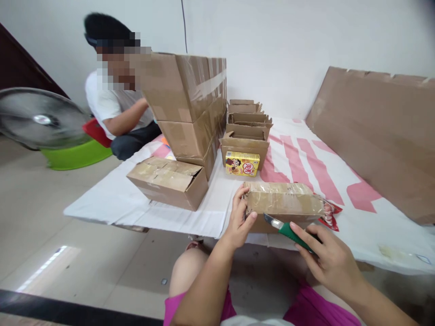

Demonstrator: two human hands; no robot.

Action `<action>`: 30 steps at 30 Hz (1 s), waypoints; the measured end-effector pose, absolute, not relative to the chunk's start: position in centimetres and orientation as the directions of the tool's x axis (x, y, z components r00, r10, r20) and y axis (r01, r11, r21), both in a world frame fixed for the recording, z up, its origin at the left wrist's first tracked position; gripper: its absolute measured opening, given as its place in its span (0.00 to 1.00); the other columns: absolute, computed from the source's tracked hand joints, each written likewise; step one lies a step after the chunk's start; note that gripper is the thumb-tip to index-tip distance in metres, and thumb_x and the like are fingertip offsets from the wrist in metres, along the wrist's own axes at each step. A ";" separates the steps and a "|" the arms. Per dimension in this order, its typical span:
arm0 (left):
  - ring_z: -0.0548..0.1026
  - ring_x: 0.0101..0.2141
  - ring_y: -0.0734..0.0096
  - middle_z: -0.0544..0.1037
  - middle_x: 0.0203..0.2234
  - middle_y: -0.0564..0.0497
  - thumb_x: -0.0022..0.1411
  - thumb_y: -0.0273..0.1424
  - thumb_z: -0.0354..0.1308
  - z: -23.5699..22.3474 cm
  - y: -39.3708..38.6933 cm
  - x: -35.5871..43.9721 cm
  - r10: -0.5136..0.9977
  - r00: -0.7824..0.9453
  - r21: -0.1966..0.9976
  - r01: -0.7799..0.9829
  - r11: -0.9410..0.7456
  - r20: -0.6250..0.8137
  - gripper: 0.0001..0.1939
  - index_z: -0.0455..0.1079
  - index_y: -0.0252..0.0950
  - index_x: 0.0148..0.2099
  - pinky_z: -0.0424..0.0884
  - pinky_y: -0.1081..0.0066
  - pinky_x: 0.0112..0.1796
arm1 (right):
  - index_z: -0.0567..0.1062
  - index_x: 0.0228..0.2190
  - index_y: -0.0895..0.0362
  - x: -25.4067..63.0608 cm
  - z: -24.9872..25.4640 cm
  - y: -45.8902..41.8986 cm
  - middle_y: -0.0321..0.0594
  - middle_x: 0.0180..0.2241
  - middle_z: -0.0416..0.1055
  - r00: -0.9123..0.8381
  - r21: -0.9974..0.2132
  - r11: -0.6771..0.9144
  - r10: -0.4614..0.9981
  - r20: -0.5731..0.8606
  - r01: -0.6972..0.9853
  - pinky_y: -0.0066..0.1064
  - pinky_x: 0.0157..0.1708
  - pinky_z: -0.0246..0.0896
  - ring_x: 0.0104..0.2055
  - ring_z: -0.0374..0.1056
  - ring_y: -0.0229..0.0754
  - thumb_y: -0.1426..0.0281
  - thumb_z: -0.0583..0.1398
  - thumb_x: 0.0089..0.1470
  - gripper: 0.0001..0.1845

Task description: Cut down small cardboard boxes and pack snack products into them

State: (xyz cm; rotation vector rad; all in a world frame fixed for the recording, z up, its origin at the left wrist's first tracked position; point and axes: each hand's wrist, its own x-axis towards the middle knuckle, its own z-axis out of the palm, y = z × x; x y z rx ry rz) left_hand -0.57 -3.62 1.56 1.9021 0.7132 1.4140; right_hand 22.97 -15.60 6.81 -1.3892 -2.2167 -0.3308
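A taped cardboard box [282, 199] lies at the table's front edge before me. My left hand [239, 222] grips its left end, thumb on the near side and fingers over the top. In my right hand [322, 253] is a green utility knife [292, 233], its blade out and pointing left along the box's near upper edge. Whether the blade touches the cardboard I cannot tell. Beyond the box stands a yellow snack box [242, 164] with a cartoon figure. A red snack packet [330, 215] pokes out behind the box's right end.
Stacked cardboard cartons [190, 104] rise left of centre, with a closed box [170, 181] in front. Open cardboard boxes [248, 136] line up behind the snack box. A large cardboard sheet [377, 140] leans at right. Another person [115, 99] sits behind the stack, near a fan [42, 118].
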 end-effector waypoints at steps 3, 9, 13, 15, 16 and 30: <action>0.45 0.69 0.51 0.54 0.64 0.42 0.70 0.39 0.49 1.6 -3.6 -0.5 0.752 0.267 0.772 0.043 -0.634 0.602 0.19 0.62 0.41 0.59 0.47 0.48 0.66 | 0.66 0.61 0.50 23.0 6.7 -15.6 0.43 0.39 0.68 -0.349 -0.047 0.442 0.767 0.539 0.896 0.32 0.36 0.64 0.37 0.67 0.41 0.72 0.57 0.61 0.27; 0.45 0.69 0.51 0.54 0.64 0.41 0.70 0.39 0.49 1.5 -3.6 -0.7 0.746 0.273 0.761 0.071 -0.645 0.607 0.19 0.61 0.41 0.60 0.47 0.47 0.65 | 0.66 0.61 0.50 22.8 6.6 -15.5 0.43 0.40 0.68 -0.338 -0.022 0.418 0.764 0.550 0.908 0.33 0.37 0.65 0.38 0.68 0.41 0.72 0.57 0.61 0.27; 0.46 0.69 0.51 0.54 0.64 0.41 0.70 0.40 0.49 1.5 -3.6 -0.8 0.752 0.285 0.764 0.091 -0.639 0.595 0.19 0.62 0.40 0.59 0.47 0.47 0.66 | 0.67 0.60 0.51 22.9 6.6 -15.9 0.43 0.40 0.68 -0.344 -0.044 0.428 0.778 0.525 0.903 0.33 0.37 0.65 0.38 0.68 0.41 0.71 0.57 0.61 0.26; 0.45 0.69 0.51 0.54 0.64 0.41 0.70 0.40 0.49 1.6 -3.6 -0.8 0.751 0.285 0.763 0.092 -0.639 0.595 0.19 0.62 0.40 0.59 0.48 0.47 0.65 | 0.67 0.60 0.50 22.9 6.6 -16.0 0.43 0.41 0.68 -0.337 -0.048 0.422 0.783 0.524 0.905 0.33 0.38 0.66 0.39 0.68 0.41 0.71 0.57 0.61 0.26; 0.45 0.69 0.51 0.54 0.64 0.41 0.70 0.40 0.48 1.6 -3.6 -0.8 0.750 0.283 0.762 0.091 -0.642 0.598 0.19 0.62 0.40 0.59 0.48 0.47 0.65 | 0.67 0.60 0.50 22.9 6.6 -16.0 0.43 0.41 0.68 -0.335 -0.047 0.419 0.783 0.524 0.907 0.33 0.38 0.66 0.39 0.68 0.41 0.71 0.57 0.61 0.26; 0.47 0.68 0.50 0.55 0.64 0.40 0.70 0.40 0.49 1.9 -3.9 -0.6 0.743 0.285 0.754 0.093 -0.651 0.606 0.19 0.63 0.39 0.58 0.49 0.47 0.65 | 0.63 0.62 0.50 21.0 6.2 -15.3 0.45 0.41 0.68 -0.328 -0.015 0.400 0.771 0.547 0.916 0.35 0.37 0.68 0.39 0.69 0.43 0.71 0.57 0.62 0.28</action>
